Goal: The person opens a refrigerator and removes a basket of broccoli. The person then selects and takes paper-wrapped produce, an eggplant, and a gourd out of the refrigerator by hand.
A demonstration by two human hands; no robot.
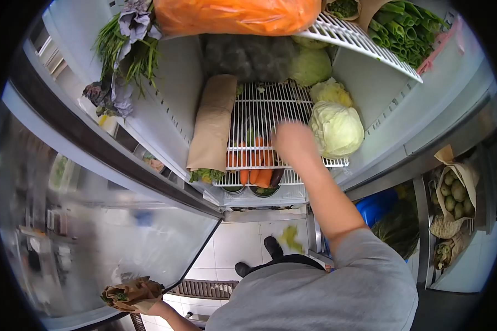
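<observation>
Low at the left, my left hand (152,307) is closed around a brown paper bundle (132,293) with green leaves showing. My right hand (294,142) is blurred by motion over the white wire shelf (270,101) inside the fridge; its fingers cannot be made out. Just right of it sits a pale cabbage (337,128). A long brown paper package (212,121) with greens at its end lies along the shelf's left side. Carrots (264,176) show beneath the wires, beside a dark purple vegetable (276,176).
An orange-filled bag (237,16) and green stalks (403,30) rest on the upper shelf. Leafy herbs (132,60) hang at upper left. The glass door (121,237) stands open at left. A green scrap (290,237) lies on the floor. Paper-wrapped produce (455,193) is at right.
</observation>
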